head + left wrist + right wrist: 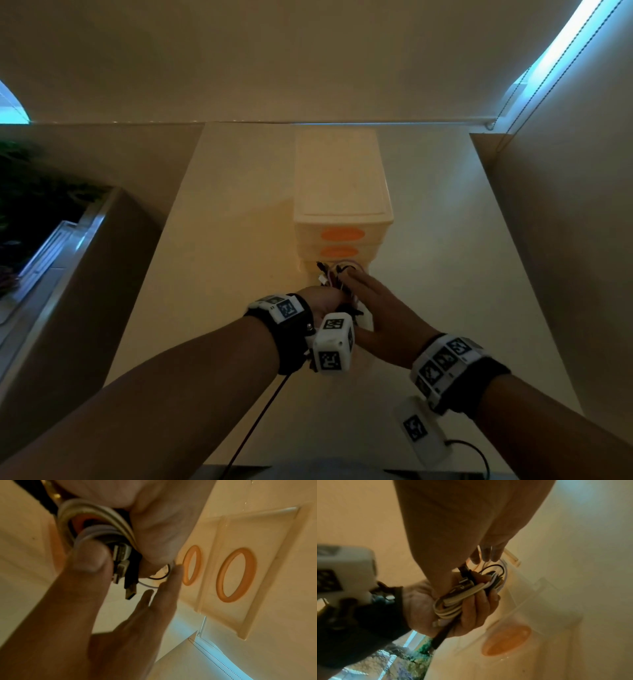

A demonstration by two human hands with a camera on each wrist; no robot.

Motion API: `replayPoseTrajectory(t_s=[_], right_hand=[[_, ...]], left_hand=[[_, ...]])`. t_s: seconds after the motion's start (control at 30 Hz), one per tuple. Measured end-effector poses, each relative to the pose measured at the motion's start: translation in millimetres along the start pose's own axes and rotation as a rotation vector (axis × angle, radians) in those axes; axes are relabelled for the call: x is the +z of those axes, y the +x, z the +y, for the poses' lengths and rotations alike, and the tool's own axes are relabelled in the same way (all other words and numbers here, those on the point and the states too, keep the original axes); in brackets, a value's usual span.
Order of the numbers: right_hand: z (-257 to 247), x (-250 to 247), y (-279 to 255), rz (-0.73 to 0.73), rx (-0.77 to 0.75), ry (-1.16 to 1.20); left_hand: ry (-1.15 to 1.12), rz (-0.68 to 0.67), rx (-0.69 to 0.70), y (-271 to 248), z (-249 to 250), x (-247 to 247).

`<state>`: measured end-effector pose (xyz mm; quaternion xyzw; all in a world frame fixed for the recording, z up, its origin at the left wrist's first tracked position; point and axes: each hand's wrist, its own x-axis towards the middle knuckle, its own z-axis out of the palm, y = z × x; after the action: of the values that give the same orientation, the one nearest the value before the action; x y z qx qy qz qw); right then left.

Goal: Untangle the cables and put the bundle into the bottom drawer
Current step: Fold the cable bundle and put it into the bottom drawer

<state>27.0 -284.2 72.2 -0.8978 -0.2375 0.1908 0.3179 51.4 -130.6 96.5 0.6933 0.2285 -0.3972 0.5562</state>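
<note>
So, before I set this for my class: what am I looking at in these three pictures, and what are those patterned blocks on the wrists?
A person works with bare hands; the patterned blocks are wrist-worn cameras. One picture comes from a head camera looking down, the other two look along each hand. The left hand grips a cable bundle of pale and black cables. The right hand, fingers straight, lies against the bundle. Both are at the bottom of a pale drawer unit with orange handles, standing on a light table. Whether the bottom drawer is open is hidden.
</note>
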Motion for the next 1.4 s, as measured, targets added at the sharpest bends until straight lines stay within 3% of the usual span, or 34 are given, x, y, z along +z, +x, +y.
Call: replayPoseTrajectory(t_s=[0.07, 0.13, 0.2, 0.23, 0.37, 0.6, 0.83, 1.03, 1.23, 1.4], right_hand=[[4.0, 4.4, 7.1, -0.074, -0.005, -0.001], [5.5, 7.6, 13.2, -0.134, -0.021, -0.004], [7.2, 11.3, 17.0, -0.149, -0.044, -0.029], [7.7, 13.1, 17.8, -0.137, -0.054, -0.04], [6.4, 15.0, 19.3, -0.099, -0.038, -0.035], [2.9, 18.9, 23.9, -0.128, 0.031, -0.171], [1.4, 17.3, 27.0, -0.132, 0.043, -0.275], [-0.3, 14.3, 30.5, -0.136, 0.022, -0.339], [3.5, 15.9, 29.3, 0.003, -0.081, -0.53], [8.6, 15.6, 31.7, -0.164, -0.067, -0.411]], left_hand=[[0.045, 0.003, 0.0, 12.4, -0.5, 1.1], [0.226, 0.058, 0.031, 25.2, -10.6, 2.5], [0.051, 0.029, -0.01, 31.1, -9.8, -2.4], [0.063, 0.019, 0.068, 20.4, -9.8, -1.6], [0.057, 0.011, 0.005, 22.3, -17.7, -8.8], [-0.174, -0.093, 0.153, 9.4, -35.8, -14.9], [0.578, -0.032, 0.451, -3.6, -46.5, -38.9], [0.933, 0.099, 0.538, -6.4, -52.4, -54.4], [1.057, 0.104, 0.509, -7.5, -50.5, -51.0], [1.317, 0.197, 0.547, -5.0, -60.2, -53.7]])
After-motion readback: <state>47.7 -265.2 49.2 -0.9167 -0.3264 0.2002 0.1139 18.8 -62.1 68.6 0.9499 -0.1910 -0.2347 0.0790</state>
